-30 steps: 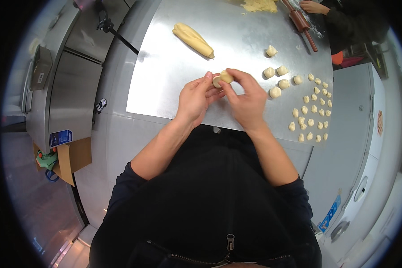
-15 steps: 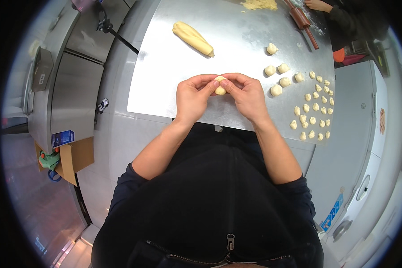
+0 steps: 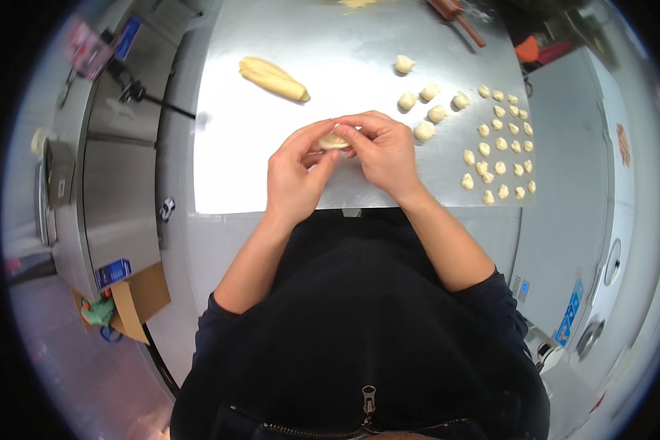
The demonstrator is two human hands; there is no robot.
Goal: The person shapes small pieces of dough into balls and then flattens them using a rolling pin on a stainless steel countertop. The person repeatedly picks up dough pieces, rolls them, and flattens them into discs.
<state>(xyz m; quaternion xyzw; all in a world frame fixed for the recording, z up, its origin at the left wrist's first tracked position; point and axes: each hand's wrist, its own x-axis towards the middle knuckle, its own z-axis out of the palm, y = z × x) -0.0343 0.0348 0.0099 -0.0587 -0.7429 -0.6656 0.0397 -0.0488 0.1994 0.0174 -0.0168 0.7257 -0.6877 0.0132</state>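
Observation:
A small pale piece of dough (image 3: 334,142) is held between both hands, above the near part of a steel table (image 3: 227,176). My left hand (image 3: 298,170) curls around its left side, fingers behind it and thumb below. My right hand (image 3: 383,152) grips its right side, with the thumb pressed on top. Beyond my hands lies a thick yellow log of dough (image 3: 274,79). To the right sit several round dough balls (image 3: 437,114), and further right several smaller dough pieces (image 3: 501,144) stand in loose rows.
A rolling pin (image 3: 458,20) lies at the far right of the table. A grey cabinet (image 3: 568,169) stands beyond the right edge. On the left are a stand arm (image 3: 161,106), steel cabinets (image 3: 121,194) and a cardboard box (image 3: 148,295) on the floor.
My thumbs have moved apart, and the dough between them now looks flatter and wider. My view has shifted, so the table's contents appear further left and higher. The other person's hand has left view.

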